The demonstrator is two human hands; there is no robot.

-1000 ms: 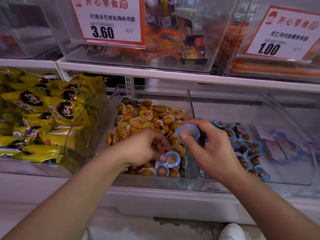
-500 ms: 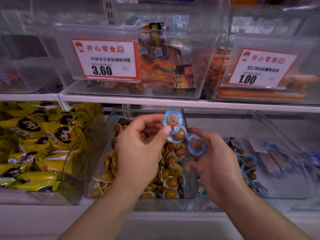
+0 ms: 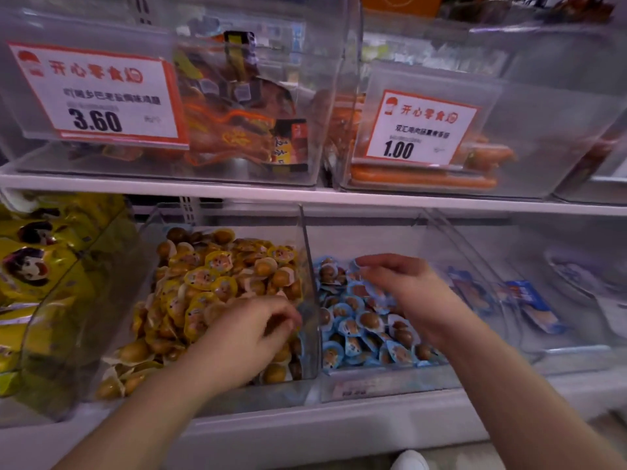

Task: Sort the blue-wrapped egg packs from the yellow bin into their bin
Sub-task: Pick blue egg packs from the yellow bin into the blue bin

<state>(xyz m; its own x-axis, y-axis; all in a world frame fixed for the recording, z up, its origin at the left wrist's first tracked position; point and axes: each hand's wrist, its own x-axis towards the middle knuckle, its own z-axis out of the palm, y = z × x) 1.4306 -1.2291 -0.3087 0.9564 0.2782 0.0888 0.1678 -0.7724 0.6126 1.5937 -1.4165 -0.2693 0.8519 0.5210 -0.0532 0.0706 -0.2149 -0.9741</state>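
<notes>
My left hand (image 3: 244, 337) curled in clear yellow-pack egg bin (image 3: 307, 252), grasp unclear; right hand (image 3: 403, 286) spread loosely over blue-wrapped egg packs (image 3: 359, 329), holding nothing.

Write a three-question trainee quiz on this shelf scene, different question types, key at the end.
1. True or false: the right hand is over the bin of blue-wrapped egg packs.
2. Multiple choice: the left hand reaches into A) the bin of yellow-wrapped egg packs B) the sausage bin C) the bin of yellow snack bags.
3. Fill in: the price tag directly above the yellow-wrapped egg bin reads ____.

Key: 1 true; 2 A; 3 3.60
</notes>
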